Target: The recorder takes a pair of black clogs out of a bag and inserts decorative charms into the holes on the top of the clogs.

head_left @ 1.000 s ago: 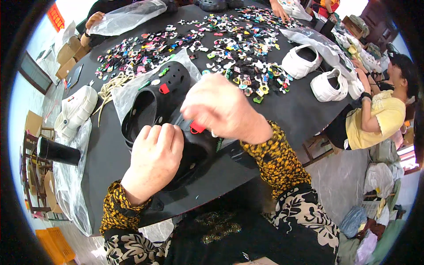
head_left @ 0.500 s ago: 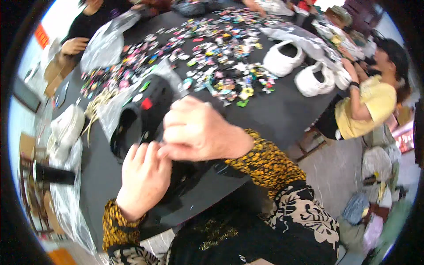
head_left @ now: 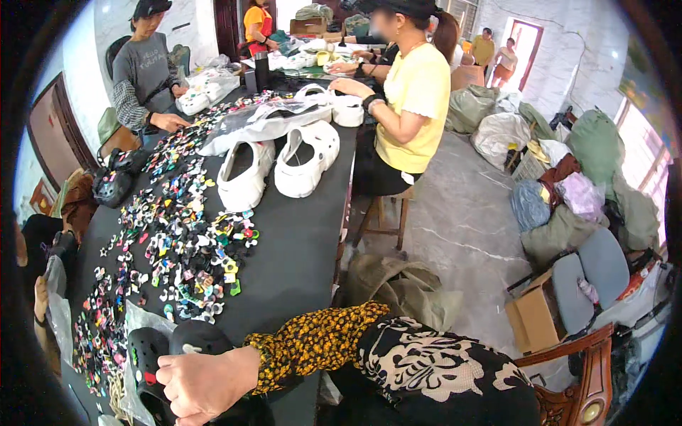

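My right hand (head_left: 206,383) is at the lower left, over a pair of black clogs (head_left: 145,355). Its fingers curl inward in a closed grip; whatever they may hold is hidden behind the knuckles. A red charm shows on one clog beside my fingers, and a pale one on the other. Under the clogs lies a clear plastic bag (head_left: 142,316). Many small colourful shoe charms (head_left: 199,255) are spread over the black table (head_left: 298,263) beyond my hand. My left hand is out of the picture.
Two white clogs (head_left: 305,160) and a plastic bag (head_left: 234,131) stand farther along the table. A person in yellow (head_left: 412,99) sits at its right edge; another person (head_left: 145,78) works across from them. Sacks (head_left: 501,142), a carton (head_left: 533,312) and chairs (head_left: 600,266) line the right side.
The view has swung up and to the right, bringing the room and floor into sight. My left hand has left the picture; my right hand now appears at the lower left.
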Tool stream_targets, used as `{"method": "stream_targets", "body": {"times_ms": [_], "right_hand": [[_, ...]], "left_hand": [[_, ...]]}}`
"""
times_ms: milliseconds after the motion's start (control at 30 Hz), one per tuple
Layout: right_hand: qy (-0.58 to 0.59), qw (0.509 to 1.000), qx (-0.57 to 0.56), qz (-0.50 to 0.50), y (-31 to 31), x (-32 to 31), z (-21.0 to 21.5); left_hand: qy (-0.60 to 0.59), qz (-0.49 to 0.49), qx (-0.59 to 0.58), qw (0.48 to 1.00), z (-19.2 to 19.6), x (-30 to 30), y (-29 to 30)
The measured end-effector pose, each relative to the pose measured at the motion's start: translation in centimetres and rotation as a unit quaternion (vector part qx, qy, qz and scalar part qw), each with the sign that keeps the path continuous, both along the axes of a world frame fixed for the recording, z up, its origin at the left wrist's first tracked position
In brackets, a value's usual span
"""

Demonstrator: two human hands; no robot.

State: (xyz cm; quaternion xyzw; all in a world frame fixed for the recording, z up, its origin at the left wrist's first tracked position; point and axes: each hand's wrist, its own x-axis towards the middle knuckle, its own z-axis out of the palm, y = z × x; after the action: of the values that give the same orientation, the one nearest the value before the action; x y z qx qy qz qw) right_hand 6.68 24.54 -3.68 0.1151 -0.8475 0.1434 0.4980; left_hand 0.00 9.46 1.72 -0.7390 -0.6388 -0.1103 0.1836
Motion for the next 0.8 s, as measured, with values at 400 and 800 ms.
{"method": "stream_targets", "body": {"times_ms": [400,800], "right_hand": [[0.091,0.996,0.015,-0.010,0.2,-1.0,-0.8],[0.058,0.996,0.032,0.054,0.6,0.9,1.5]], "left_hand": [[-0.044,0.024,-0.008,0.999,-0.1,-0.6,0.3],[-0.025,0.013,0.011,1.000,-0.2,-0.4,0.3]]}}
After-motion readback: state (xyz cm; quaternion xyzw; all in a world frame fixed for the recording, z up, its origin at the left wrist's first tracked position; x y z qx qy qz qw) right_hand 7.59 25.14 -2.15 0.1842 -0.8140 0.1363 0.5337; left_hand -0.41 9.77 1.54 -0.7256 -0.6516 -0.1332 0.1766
